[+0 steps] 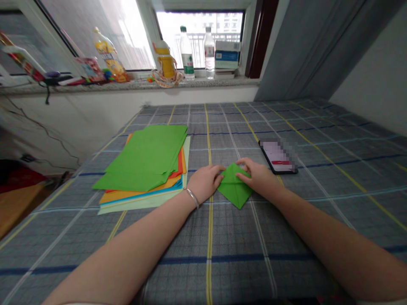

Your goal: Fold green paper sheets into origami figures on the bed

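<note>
Folded green paper square (234, 188): your open left hand (203, 183) and right hand (257, 178) press its edges, coloured paper stack (143, 163) lying unfolded alongside.

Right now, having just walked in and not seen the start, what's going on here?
A person is working on a folded green paper on a checked cloth. Their left hand touches its left side, and their right hand rests on its upper right. A stack of coloured paper lies to the left, and a phone to the right.
</note>
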Demonstrator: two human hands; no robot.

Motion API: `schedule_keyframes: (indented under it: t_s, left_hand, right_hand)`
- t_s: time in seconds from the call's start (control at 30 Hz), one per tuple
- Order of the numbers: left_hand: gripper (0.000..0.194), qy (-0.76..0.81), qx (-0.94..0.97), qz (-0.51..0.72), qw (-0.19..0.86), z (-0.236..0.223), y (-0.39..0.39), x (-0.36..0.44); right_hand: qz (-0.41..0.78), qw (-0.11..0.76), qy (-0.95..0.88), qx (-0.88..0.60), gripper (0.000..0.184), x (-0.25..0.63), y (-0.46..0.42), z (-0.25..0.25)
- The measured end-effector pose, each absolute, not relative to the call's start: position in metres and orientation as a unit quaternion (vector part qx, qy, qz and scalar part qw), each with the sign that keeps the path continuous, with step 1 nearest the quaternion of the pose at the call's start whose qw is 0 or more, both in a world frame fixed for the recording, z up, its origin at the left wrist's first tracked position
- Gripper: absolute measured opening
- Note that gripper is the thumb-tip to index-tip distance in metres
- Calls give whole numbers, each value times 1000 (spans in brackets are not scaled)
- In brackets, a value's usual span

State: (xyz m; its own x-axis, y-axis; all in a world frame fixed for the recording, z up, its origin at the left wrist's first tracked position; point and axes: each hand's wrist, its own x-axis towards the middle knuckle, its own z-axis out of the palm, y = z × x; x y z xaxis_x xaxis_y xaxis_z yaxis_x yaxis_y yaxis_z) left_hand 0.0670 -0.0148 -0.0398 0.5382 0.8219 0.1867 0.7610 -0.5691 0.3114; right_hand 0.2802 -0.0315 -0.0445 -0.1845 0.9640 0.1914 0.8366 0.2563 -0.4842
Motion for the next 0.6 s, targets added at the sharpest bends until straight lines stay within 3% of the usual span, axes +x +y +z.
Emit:
schedule_keyframes:
  t_s: [0.13,0.6]
  left_hand:
    - [32,450,879,137,76,-42,-13,68]
    - [31,447,884,120,67,-41,-13,68]
  right_hand:
    - [106,220,-784,-571,23,277,-31,-44]
    - [50,144,-800,-581,34,274,-30,-46]
